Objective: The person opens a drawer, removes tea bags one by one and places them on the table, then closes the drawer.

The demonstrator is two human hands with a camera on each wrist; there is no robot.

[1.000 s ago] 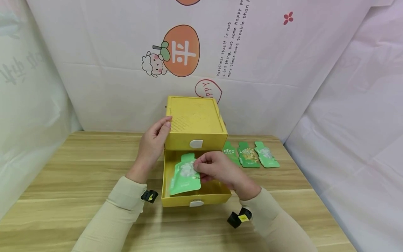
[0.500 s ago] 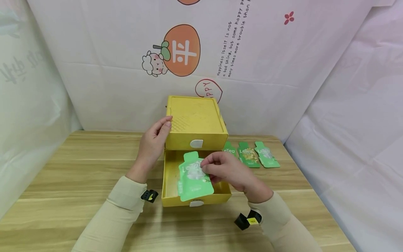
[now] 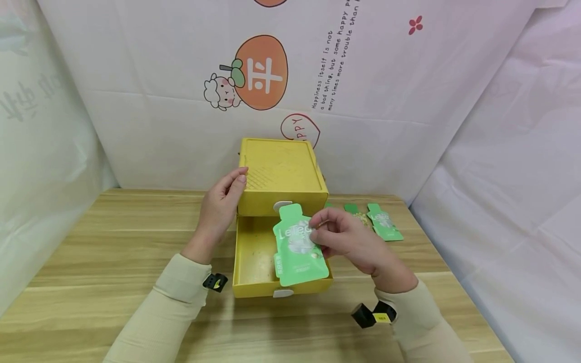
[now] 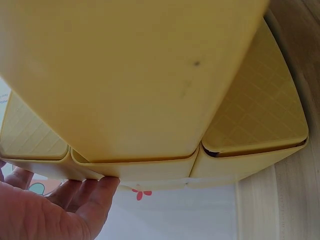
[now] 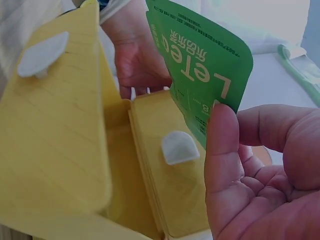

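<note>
Pouch (image 3: 296,257): as the right grip (image 3: 348,239) pinches its edge, it should swing clear of the drawer (image 3: 251,289)!
Box (image 3: 283,166): left grip (image 3: 221,205), uncurled, touches its side.

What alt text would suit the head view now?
The right hand pinches a green LeTea pouch over an open yellow drawer, while the left hand touches the box above it. More green pouches lie on the wooden table at right.
</note>
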